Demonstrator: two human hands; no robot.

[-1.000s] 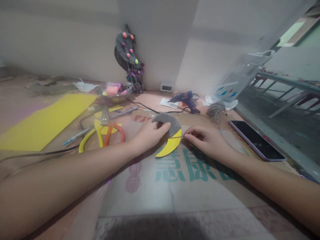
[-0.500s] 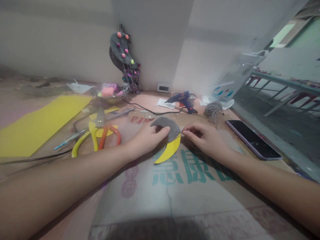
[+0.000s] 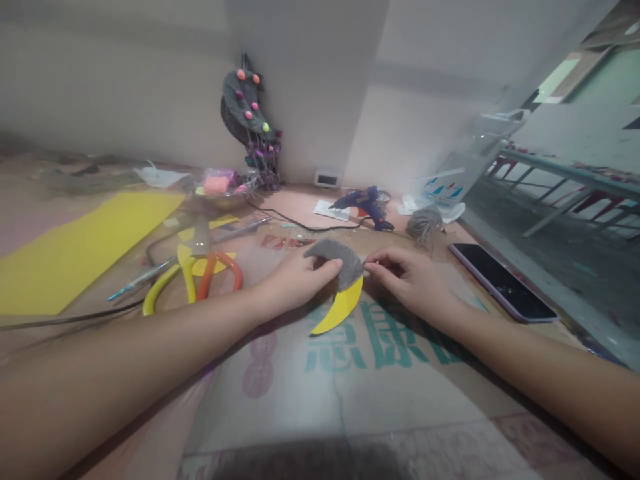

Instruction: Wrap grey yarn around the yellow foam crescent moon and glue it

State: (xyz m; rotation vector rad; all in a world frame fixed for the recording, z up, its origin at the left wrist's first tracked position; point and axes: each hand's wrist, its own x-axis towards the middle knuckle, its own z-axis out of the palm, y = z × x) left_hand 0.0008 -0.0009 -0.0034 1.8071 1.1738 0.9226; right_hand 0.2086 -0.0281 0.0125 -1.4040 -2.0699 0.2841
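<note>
A yellow crescent (image 3: pixel 338 311) lies on brown cardboard (image 3: pixel 350 380), its upper half wound in grey yarn (image 3: pixel 339 258). My left hand (image 3: pixel 295 280) presses on the crescent's inner edge, fingers curled with the fingertips on the grey part. My right hand (image 3: pixel 406 275) pinches a thin strand of yarn right at the crescent's outer edge, fingers closed.
Yellow and orange scissors (image 3: pixel 197 273) lie left of my left hand, beside a yellow foam sheet (image 3: pixel 75 250). A blue glue gun (image 3: pixel 365 203), a ball of grey yarn (image 3: pixel 424 223) and a phone (image 3: pixel 500 280) sit behind and right. A grey moon decoration (image 3: pixel 247 110) leans in the corner.
My right hand has moved closer to the crescent's edge, drawing the strand in. More of the crescent is grey. The view shifted slightly.
</note>
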